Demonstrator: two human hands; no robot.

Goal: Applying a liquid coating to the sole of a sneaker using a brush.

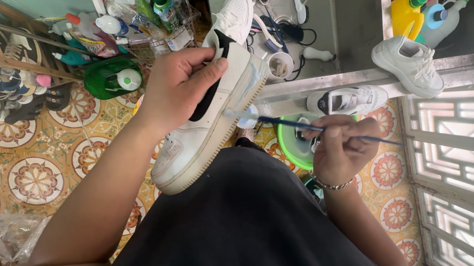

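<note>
steel sink unit [349,14] at 1 o'clock carries 2 more white sneakers [408,65] [347,100] on its ledge, w/ bottles and brushes at 11–12 o'clock, approx. too many to count. white sneaker [209,103] sits at frame centre, tilted sole-down toward 7 o'clock, left hand [179,86] clenched over its collar, prob. to steady the side panel for brushing. right hand [343,149] at 4 o'clock pinches 1 thin blue brush [303,125], tip touching the sneaker's midsole.

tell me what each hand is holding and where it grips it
The left hand holds a white sneaker around its collar, fingers inside the opening. The right hand pinches a thin blue-handled brush near mid-handle, bristles at the sneaker's side.
</note>
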